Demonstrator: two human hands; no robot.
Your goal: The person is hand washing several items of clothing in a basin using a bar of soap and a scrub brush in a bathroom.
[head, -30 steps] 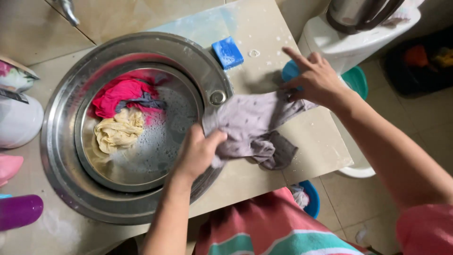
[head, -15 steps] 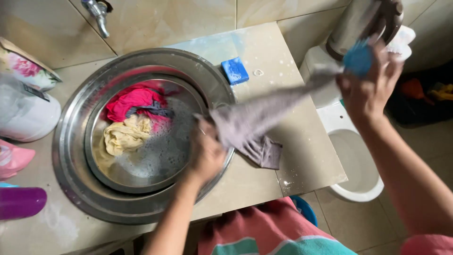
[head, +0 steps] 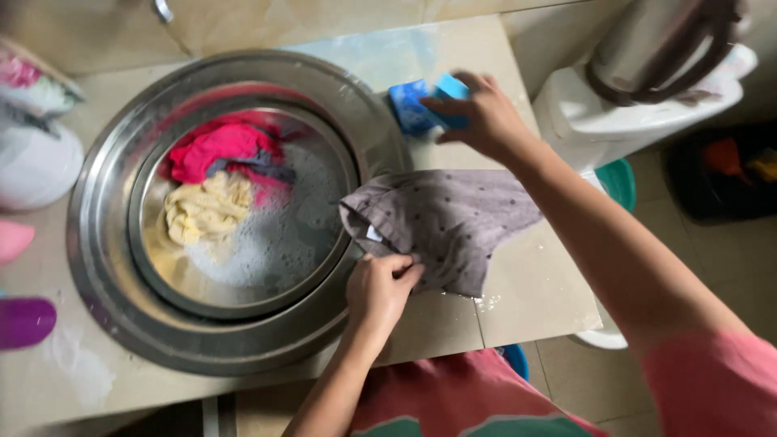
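One steel basin (head: 105, 299), with three cloths soaking inside, is set on the counter (head: 526, 283). One grey dotted garment (head: 453, 222) is spread beside it, pinched at its near edge by the left hand (head: 380, 291). One blue scrubber (head: 452, 89) is gripped by the right hand (head: 481, 117), beside one blue soap bar (head: 407, 105).

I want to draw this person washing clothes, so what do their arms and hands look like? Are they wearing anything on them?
Both arms are bare from wrist to past the elbow. The right hand and left hand wear no gloves, and no rings, bracelets or watch show. The fingers are bare too. Only at the right shoulder does a short pink sleeve begin. The left arm's sleeve is out of view.
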